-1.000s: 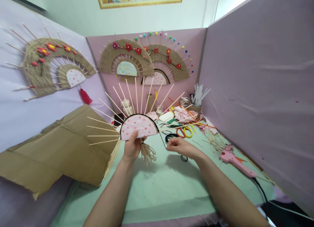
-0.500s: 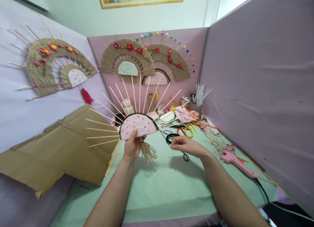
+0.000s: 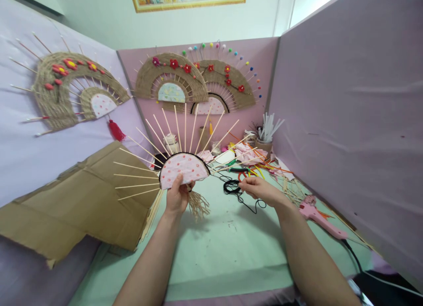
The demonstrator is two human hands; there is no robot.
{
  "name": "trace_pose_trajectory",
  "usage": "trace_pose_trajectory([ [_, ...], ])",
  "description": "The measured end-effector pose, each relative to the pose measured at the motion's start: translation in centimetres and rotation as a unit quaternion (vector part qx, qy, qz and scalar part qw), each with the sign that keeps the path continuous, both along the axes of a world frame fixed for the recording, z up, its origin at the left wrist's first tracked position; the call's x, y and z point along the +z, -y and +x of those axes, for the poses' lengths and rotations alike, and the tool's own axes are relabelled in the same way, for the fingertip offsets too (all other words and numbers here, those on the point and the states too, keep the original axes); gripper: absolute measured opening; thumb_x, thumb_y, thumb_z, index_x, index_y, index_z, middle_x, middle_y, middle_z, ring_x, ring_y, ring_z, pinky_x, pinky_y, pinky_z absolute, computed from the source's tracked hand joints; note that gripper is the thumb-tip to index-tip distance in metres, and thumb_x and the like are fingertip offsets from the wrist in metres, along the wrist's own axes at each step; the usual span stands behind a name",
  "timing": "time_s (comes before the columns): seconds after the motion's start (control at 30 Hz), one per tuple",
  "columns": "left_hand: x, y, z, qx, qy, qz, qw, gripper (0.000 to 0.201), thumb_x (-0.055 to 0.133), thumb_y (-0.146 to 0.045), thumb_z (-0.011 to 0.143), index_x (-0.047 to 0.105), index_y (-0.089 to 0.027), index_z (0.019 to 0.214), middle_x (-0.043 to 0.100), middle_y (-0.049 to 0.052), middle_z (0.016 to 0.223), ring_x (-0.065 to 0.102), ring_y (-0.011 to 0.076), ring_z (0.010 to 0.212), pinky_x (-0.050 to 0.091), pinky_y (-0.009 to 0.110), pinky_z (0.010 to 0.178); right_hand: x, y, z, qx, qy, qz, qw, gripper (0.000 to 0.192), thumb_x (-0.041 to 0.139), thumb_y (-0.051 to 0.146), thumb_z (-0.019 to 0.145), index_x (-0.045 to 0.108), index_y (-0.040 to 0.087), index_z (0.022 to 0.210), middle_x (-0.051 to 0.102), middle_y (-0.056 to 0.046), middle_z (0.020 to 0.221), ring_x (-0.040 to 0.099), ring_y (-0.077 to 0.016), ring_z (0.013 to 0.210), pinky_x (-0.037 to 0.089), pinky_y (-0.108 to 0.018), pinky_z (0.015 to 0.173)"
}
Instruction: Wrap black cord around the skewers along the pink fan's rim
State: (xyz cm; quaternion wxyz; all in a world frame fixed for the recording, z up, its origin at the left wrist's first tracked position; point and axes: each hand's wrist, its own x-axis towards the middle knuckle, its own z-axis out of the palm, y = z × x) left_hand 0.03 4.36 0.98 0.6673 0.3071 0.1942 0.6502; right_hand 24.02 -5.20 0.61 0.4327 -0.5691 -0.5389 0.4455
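Observation:
My left hand (image 3: 177, 197) grips a half-round fan (image 3: 181, 168) by its straight lower edge, thumb in front. The fan has pink spotted cloth, a black cord edging and thin wooden sticks radiating from its rim. A beige string tassel (image 3: 199, 204) hangs beneath it, beside my fingers. From the fan's right end a black cord (image 3: 216, 176) runs to a loose coil over the green table. My right hand (image 3: 259, 189) is closed in a pinch at the coil's right side, on the black cord. Slack loops dangle below those fingers.
Scissors (image 3: 246, 170), cloth scraps (image 3: 250, 153) and loose sticks lie behind my right hand. A pink glue gun (image 3: 322, 218) with its cable is at the right. Folded cardboard (image 3: 82, 200) covers the left. Finished fans (image 3: 172, 77) hang on the partitions.
My right hand has moved right and slightly up with the black cord, and the dangling loops have spread out. The fan has shifted slightly left in my left hand.

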Motion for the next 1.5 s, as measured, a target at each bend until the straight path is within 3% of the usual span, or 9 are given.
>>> trace_pose_trajectory([
  [0.17,-0.1,-0.2,0.0,-0.001,0.003,-0.001,1.0,0.032,0.073,-0.023,0.061,0.06,-0.02,0.09,0.068,-0.002,0.08,0.062,0.0112,0.062,0.046,0.02,0.05,-0.3,-0.2,1.5,-0.078,-0.108,0.038,0.99,0.036,0.062,0.048,0.07,0.044,0.018,0.061,0.027,0.009,0.046,0.018,-0.0042,0.039,0.011,-0.021,0.039],
  [0.4,-0.2,-0.3,0.2,0.01,-0.013,-0.004,1.0,0.031,0.073,-0.024,0.06,0.061,-0.02,0.089,0.068,-0.002,0.079,0.061,0.0099,0.06,0.044,0.02,0.049,0.4,0.0,2.8,-0.126,-0.263,0.175,0.94,0.033,0.062,0.041,0.074,0.04,0.02,0.062,0.025,0.008,0.047,0.018,-0.005,0.039,0.015,-0.021,0.037],
  [0.57,-0.1,-0.3,0.2,0.008,-0.015,-0.012,1.0,0.031,0.073,-0.022,0.061,0.061,-0.02,0.089,0.068,-0.002,0.08,0.061,0.0103,0.062,0.045,0.02,0.05,1.1,0.3,2.5,-0.131,-0.275,0.181,0.935,0.042,0.057,0.046,0.076,0.03,0.021,0.058,0.021,0.008,0.046,0.016,-0.0061,0.038,0.016,-0.021,0.035],
  [1.03,-0.2,-0.4,0.3,0.016,-0.03,-0.023,0.999,0.033,0.072,-0.02,0.06,0.061,-0.021,0.091,0.067,-0.002,0.083,0.061,0.0097,0.062,0.047,0.02,0.052,1.0,0.7,2.2,-0.145,-0.264,0.264,0.916,0.039,0.054,0.049,0.077,0.032,0.022,0.059,0.023,0.007,0.049,0.02,-0.0083,0.042,0.02,-0.023,0.04],
  [1.17,-0.1,-0.3,0.2,0.012,-0.021,-0.019,1.0,0.031,0.072,-0.021,0.062,0.061,-0.021,0.091,0.067,-0.002,0.084,0.061,0.0102,0.064,0.047,0.02,0.052,0.7,1.3,2.0,-0.053,-0.239,0.255,0.935,0.034,0.06,0.041,0.075,0.039,0.021,0.058,0.026,0.007,0.047,0.025,-0.0079,0.043,0.024,-0.023,0.044],
  [1.3,-0.1,-0.3,0.3,0.017,-0.012,-0.009,1.0,0.033,0.073,-0.022,0.061,0.061,-0.021,0.092,0.067,-0.002,0.084,0.061,0.0102,0.063,0.046,0.02,0.051,0.4,1.8,1.2,0.171,-0.099,0.133,0.971,0.029,0.065,0.038,0.071,0.05,0.016,0.06,0.043,0.003,0.056,0.037,-0.0077,0.051,0.028,-0.022,0.049],
  [1.4,-0.2,-0.2,0.4,0.017,-0.01,-0.008,1.0,0.033,0.073,-0.023,0.061,0.061,-0.02,0.091,0.067,-0.002,0.083,0.061,0.0094,0.062,0.045,0.02,0.051,0.3,1.7,-0.7,0.335,0.027,0.026,0.941,0.025,0.062,0.038,0.074,0.055,0.014,0.067,0.048,0.002,0.059,0.04,-0.0076,0.054,0.031,-0.021,0.052],
  [1.5,-0.2,0.1,0.6,0.004,-0.009,-0.019,1.0,0.031,0.073,-0.024,0.061,0.061,-0.019,0.089,0.067,-0.001,0.082,0.061,0.0091,0.061,0.046,0.02,0.052,-0.4,1.2,-3.6,0.388,0.09,0.009,0.917,0.024,0.058,0.037,0.077,0.056,0.014,0.07,0.046,0.003,0.058,0.039,-0.007,0.053,0.031,-0.019,0.049],
])
